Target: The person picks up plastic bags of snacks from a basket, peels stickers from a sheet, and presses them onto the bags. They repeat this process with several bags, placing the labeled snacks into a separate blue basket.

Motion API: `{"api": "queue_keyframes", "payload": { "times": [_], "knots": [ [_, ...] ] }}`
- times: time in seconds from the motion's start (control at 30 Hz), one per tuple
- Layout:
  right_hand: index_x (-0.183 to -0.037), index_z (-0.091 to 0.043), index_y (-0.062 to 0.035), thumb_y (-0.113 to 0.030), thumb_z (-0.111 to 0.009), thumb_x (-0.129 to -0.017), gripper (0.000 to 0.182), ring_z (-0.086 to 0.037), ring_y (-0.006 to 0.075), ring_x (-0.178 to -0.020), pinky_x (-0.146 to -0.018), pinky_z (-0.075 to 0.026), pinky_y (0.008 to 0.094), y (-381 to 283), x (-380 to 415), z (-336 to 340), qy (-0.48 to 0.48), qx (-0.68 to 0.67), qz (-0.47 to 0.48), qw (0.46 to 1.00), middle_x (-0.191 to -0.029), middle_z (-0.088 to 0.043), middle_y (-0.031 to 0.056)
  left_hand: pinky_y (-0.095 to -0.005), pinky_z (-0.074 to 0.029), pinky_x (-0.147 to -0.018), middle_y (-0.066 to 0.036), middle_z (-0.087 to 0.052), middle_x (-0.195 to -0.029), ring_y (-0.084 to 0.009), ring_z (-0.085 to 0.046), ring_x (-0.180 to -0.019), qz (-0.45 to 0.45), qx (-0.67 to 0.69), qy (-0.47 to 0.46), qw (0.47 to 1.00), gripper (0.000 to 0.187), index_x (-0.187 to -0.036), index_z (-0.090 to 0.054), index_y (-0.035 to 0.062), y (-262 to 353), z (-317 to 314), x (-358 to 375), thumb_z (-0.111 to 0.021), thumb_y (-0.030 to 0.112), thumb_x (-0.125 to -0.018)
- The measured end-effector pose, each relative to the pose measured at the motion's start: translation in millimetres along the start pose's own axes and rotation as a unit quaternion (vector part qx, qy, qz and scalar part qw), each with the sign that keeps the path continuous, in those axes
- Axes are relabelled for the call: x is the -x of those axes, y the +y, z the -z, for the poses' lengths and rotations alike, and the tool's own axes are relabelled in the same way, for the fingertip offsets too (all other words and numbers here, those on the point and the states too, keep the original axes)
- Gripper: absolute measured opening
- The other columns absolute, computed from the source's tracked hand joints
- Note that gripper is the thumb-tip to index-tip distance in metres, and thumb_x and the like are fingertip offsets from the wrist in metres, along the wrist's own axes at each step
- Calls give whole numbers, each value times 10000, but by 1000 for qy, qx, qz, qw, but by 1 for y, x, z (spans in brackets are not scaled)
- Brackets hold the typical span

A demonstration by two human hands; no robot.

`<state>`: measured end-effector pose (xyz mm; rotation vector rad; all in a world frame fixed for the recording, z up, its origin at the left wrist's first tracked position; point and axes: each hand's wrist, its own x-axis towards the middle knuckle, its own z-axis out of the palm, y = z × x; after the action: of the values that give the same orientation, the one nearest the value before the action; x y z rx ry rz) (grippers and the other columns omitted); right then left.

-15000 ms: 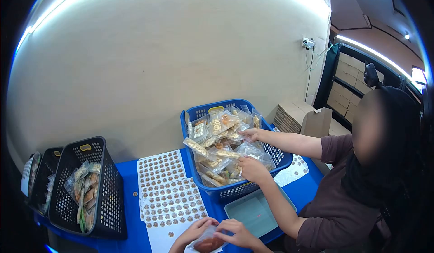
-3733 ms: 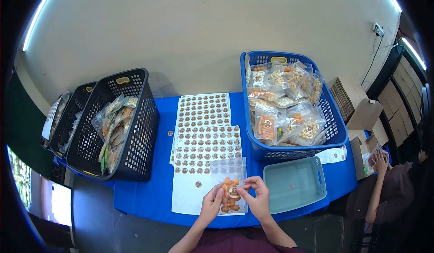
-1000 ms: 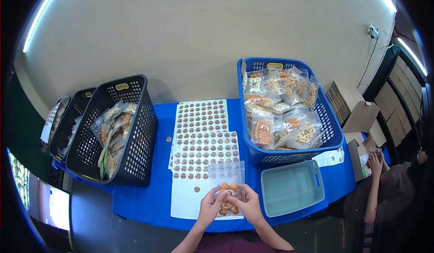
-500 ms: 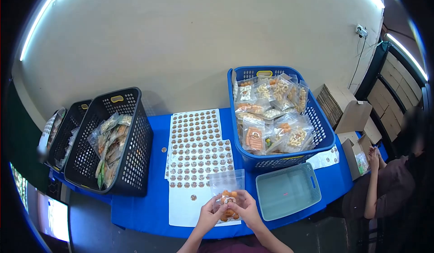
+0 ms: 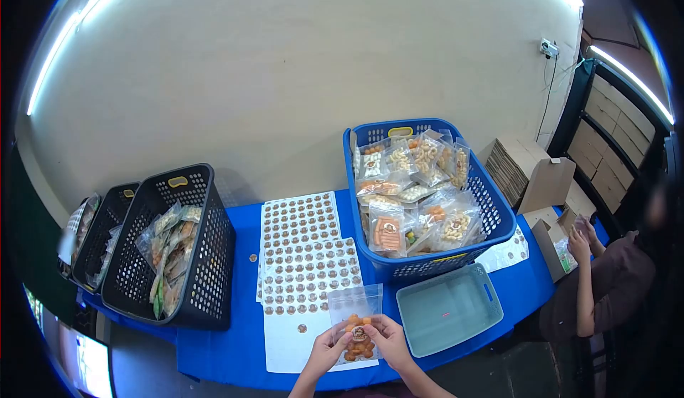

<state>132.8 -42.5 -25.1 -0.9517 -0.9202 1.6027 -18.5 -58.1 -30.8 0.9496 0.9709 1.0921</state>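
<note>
A clear zip bag (image 5: 360, 349) of round orange snacks is held between my two hands, upright above the table's front edge. My left hand (image 5: 328, 352) grips its left side and my right hand (image 5: 390, 342) its right side, both with fingers closed and thumbs on the front. A small round brown sticker (image 5: 358, 334) shows on the bag between the thumbs. Behind the bag lie overlapping sticker sheets, the front sheet (image 5: 283, 337) bare over its lower part and the rear sheet (image 5: 299, 216) covered in rows of round stickers. One loose sticker (image 5: 302, 328) sits on the bare part.
A blue basket (image 5: 438, 261) full of snack bags stands at the back right, with a grey-green tray (image 5: 406, 327) before it. Black baskets (image 5: 214, 284) with packets stand left. At right, a person (image 5: 598, 291) handles a small bag beside an open cardboard box (image 5: 548, 245).
My view has tilted and shifted slightly, so the table sits lower in it. My thumbs have moved apart, uncovering the sticker. The person at right has raised their hands.
</note>
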Motion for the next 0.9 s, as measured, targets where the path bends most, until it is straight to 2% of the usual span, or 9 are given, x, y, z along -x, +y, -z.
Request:
{"api": "queue_keyframes", "payload": {
  "times": [0.03, 0.13, 0.23, 0.47, 0.57, 0.67, 0.73, 0.77, 0.9],
  "knots": [
    [-998, -509, 32, -74, -579, -812, 225, -573, 102, -827, -719, -453, 216, -3, 1, -2, 8, -15, -5, 1000, -904, -604, 83, -213, -451, -739, -98, -576, -993, -98, -548, -863, -5, -7, 7, 1000, 411, -1196, -398, -83, 0, -2, -2, -506, 144, -870],
    [-982, -513, 33, -70, -596, -799, 226, -574, 100, -816, -716, -453, 213, -5, 2, -11, 16, 20, 55, 998, -892, -603, 79, -212, -456, -723, -103, -595, -948, -100, -559, -828, -27, -12, 72, 997, 360, -1141, -462, -79, -5, -9, -9, -514, 147, -866],
    [-975, -515, 32, -63, -607, -789, 228, -575, 97, -793, -710, -454, 208, -2, 1, -11, 39, 109, 98, 988, -881, -603, 76, -209, -460, -703, -96, -608, -908, -95, -562, -795, -48, -27, 107, 993, 306, -1083, -518, -67, -3, -20, -10, -519, 146, -863],
    [-957, -517, 32, -93, -576, -819, 195, -573, 93, -772, -696, -453, 205, 2, 0, 4, 30, 39, 25, 998, -870, -604, 71, -207, -456, -695, -62, -606, -888, -77, -547, -772, -28, -30, 77, 996, 320, -1063, -544, -51, -15, -16, -8, -485, 208, -884],
    [-963, -514, 26, -96, -561, -830, 187, -562, 93, -815, -719, -446, 208, 7, -2, 7, 29, 2, 5, 1000, -882, -599, 72, -206, -453, -705, -66, -598, -912, -80, -547, -785, -18, -11, 66, 998, 333, -1084, -527, -52, -18, -12, -10, -477, 212, -888],
    [-1040, -461, 11, -91, -557, -830, 253, -548, 101, -872, -748, -438, 213, 11, -6, 9, 26, -22, -25, 999, -950, -574, 87, -203, -458, -688, -75, -590, -941, -87, -556, -783, -42, -5, 66, 997, 324, -1100, -504, -54, -20, -12, -12, -472, 188, -888],
    [-1089, -410, 2, -77, -560, -824, 314, -543, 114, -895, -766, -438, 225, 5, -5, 0, 4, -47, 11, 999, -998, -549, 103, -203, -473, -645, -84, -586, -963, -96, -575, -764, -83, -33, 67, 994, 316, -1105, -487, -55, -15, -17, -11, -446, 180, -896],
    [-1114, -385, -3, -69, -561, -821, 348, -540, 120, -907, -775, -439, 231, 3, -4, -3, -7, -60, 29, 998, -1021, -536, 111, -198, -467, -655, -81, -587, -954, -91, -568, -771, -67, -23, 75, 995, 316, -1110, -483, -56, -15, -16, -11, -467, 168, -887],
    [-1147, -332, -4, -42, -571, -805, 419, -540, 142, -918, -789, -445, 254, 14, -6, 1, -30, 36, 35, 998, -1063, -509, 138, -180, -451, -653, -72, -589, -933, -78, -554, -782, -22, -23, 80, 996, 334, -1120, -474, -60, -17, -10, -12, -503, 164, -874]
  ]
}}
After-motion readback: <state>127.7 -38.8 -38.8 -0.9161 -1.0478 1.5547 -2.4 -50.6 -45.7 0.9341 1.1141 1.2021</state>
